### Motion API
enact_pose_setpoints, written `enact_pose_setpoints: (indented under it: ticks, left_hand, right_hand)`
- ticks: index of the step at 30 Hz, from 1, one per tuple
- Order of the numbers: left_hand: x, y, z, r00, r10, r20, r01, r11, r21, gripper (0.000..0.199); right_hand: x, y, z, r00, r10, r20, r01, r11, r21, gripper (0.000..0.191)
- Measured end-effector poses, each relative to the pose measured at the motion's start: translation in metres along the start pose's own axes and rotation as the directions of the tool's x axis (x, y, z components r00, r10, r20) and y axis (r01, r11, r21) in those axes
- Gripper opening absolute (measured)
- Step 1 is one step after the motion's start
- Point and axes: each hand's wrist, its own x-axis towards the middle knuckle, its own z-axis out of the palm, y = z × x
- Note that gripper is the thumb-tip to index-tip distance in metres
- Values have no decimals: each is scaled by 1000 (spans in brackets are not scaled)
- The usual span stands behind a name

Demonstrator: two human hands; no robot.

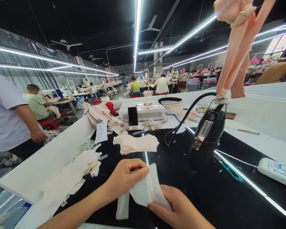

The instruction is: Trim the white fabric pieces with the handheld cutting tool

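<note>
Between my two hands is a small pale fabric piece [143,188] with a narrow cream strip running along it. My left hand [128,173] pinches its upper edge between thumb and fingers. Lower right, my right hand [173,205] grips the other end, thumb on top. A pale strip [122,206] hangs or lies below my left hand; I cannot tell whether it is joined to the piece. Just beyond my hands lies a stack of cream fabric pieces [137,143] on the black tabletop [181,178]. More cream pieces [69,175] are piled to the left.
A black corded device [208,133] stands at right under hanging pink fabric [235,57]. Teal snips [231,171] and a white bottle [277,171] lie farther right. A phone [132,116] leans on a white box [147,109] at the back. A person [11,111] stands at left.
</note>
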Motion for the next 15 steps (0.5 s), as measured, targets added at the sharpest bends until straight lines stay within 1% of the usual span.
enact_pose_setpoints:
  ticks: [1,2,3,4,5,6,7,8,9,13,15]
  left_hand:
    - [1,2,-4,995,97,-25,-95,991,90,41]
    - [1,3,-8,972,232,-30,-220,952,214,40]
    - [0,3,-10,921,389,3,-365,861,354,43]
    - [-1,2,-11,845,529,86,-500,722,479,48]
    - [-3,-1,-11,762,618,194,-603,569,559,53]
    - [-5,-5,-9,689,660,299,-675,432,598,56]
    - [-8,-9,-5,637,671,380,-717,335,611,56]
    - [-11,-15,-1,617,661,426,-733,287,616,53]
    - [-14,-20,4,626,643,441,-728,282,625,49]
    - [-22,-38,22,741,557,375,-634,399,662,31]
    - [-24,-44,28,773,516,370,-606,426,671,30]
  right_hand:
    - [4,3,-4,995,-62,-78,53,993,-109,29]
    - [8,6,-9,984,-110,-138,83,979,-188,30]
    - [12,10,-14,973,-141,-184,95,966,-242,31]
    - [15,14,-18,963,-167,-213,102,953,-287,31]
    - [17,19,-22,952,-200,-232,113,933,-342,33]
    - [19,24,-24,942,-237,-239,125,906,-404,36]
    - [21,30,-25,933,-272,-236,136,873,-468,39]
    - [22,35,-24,924,-306,-228,145,834,-533,41]
    - [23,41,-23,916,-339,-216,151,788,-597,42]
    - [29,60,-20,882,-439,-170,134,581,-803,44]
    - [30,65,-25,866,-473,-162,104,487,-867,49]
